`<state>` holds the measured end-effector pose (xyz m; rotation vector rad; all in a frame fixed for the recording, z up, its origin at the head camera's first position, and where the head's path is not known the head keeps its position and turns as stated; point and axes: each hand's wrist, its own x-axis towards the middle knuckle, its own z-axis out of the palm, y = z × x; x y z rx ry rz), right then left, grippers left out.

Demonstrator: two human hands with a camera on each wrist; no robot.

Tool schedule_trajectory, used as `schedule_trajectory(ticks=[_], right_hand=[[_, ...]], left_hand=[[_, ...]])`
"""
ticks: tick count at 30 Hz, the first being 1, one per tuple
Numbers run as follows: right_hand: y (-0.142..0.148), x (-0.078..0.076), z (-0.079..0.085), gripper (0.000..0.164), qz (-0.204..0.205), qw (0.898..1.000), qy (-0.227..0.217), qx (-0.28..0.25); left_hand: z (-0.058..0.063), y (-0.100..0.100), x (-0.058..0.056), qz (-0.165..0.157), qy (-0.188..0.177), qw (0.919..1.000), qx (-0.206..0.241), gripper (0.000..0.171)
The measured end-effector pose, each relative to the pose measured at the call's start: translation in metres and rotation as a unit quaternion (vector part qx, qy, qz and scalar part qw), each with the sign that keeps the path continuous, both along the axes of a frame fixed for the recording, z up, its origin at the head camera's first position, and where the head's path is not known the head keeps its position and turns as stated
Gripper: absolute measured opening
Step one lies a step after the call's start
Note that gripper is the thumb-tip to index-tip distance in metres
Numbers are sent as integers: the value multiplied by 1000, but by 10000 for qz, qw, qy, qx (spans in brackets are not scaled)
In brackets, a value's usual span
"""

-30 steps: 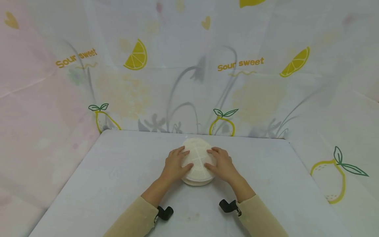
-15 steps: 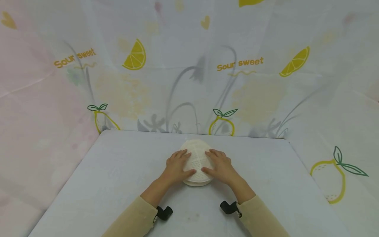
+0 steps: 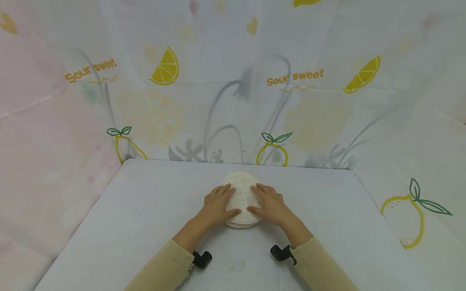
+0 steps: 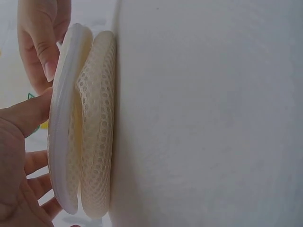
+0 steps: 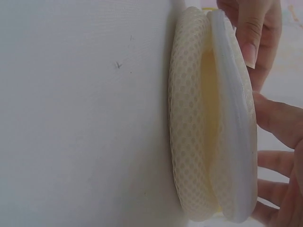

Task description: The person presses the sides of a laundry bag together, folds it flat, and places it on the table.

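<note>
A round cream mesh bag [image 3: 242, 202] lies on the table, in two thick layers with a pale gap between them and a smooth white band [image 4: 65, 118] along the upper layer's edge. Spread over the left part of its top, my left hand [image 3: 217, 204] touches it with thumb and fingertips. From the other side my right hand [image 3: 271, 204] rests its thumb and fingertips on the top in the same way. Both palms stay off the bag. In the right wrist view the lower mesh layer [image 5: 189, 123] lies against the table.
The white table [image 3: 153, 210] reaches a curtain [image 3: 204, 101] printed with lemons and words at the back, with more printed cloth on both sides. A black wrist device [image 3: 202, 260] sits at the left cuff and another black device [image 3: 280, 253] at the right.
Both hands have shifted slightly toward me and inward over the bag, their thumbs now closer together. Over the last half second they have hardly moved.
</note>
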<state>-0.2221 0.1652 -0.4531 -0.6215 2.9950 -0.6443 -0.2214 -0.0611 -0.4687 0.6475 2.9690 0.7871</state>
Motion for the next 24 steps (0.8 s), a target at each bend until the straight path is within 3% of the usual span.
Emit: schedule_trajectory(ticks=[8, 24], right_hand=[[-1, -6, -3, 73, 88, 9995, -160, 249], [-4, -5, 1, 76, 142, 9954, -649, 693]], left_hand=[[-1, 1, -2, 53, -127, 9998, -118, 76], [-3, 4, -3, 58, -468, 9974, -540, 79]])
